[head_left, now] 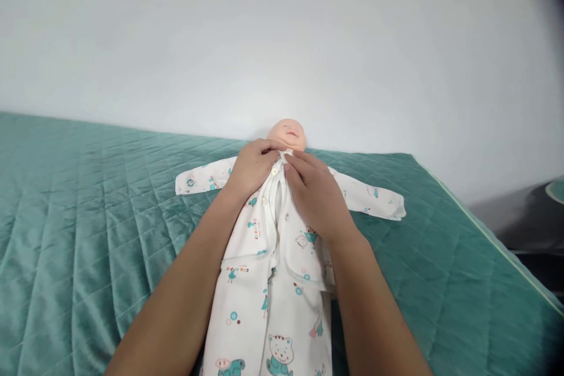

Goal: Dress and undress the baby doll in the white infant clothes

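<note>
A baby doll (288, 134) lies on its back, dressed in a white printed jacket (247, 232) and matching trousers (242, 317). The jacket's front edges part below the collar, where two pale buttons show on the left edge. My left hand (258, 163) is closed on the left side of the collar, thumb and fingers near the top button. Opposite it, my right hand (311, 185) pinches the right edge of the jacket at the neck. Both sleeves stretch out sideways. The fingertips partly hide the collar.
A green quilted cover (110, 235) spreads under the doll. Behind the doll's head rises a pale wall (264, 41). The cover's piped edge (476, 223) slopes down on the right, with dark things beyond it that I cannot make out.
</note>
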Demonstrator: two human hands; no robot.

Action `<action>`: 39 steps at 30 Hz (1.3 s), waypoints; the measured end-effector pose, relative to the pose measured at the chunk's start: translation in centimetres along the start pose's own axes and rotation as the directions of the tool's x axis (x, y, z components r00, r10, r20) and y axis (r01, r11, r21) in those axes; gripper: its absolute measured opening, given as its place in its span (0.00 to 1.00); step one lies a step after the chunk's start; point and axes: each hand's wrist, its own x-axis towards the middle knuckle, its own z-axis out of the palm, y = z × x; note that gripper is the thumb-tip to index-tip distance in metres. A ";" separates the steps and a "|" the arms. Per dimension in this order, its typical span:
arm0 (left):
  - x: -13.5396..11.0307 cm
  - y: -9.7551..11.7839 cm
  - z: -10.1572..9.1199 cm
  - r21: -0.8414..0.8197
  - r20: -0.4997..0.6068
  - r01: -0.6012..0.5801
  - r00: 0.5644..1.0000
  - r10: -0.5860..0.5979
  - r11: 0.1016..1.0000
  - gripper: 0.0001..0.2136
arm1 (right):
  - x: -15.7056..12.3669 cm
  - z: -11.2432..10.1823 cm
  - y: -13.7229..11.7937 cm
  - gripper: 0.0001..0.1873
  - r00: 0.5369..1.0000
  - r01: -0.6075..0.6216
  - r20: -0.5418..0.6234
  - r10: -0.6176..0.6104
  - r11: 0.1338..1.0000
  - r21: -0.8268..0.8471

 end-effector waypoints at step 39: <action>-5.7 2.7 -0.5 -0.140 0.048 0.019 0.999 -0.012 0.990 0.06 | -5.4 0.4 -1.4 0.08 0.977 -0.020 -0.213 0.004 0.997 -0.076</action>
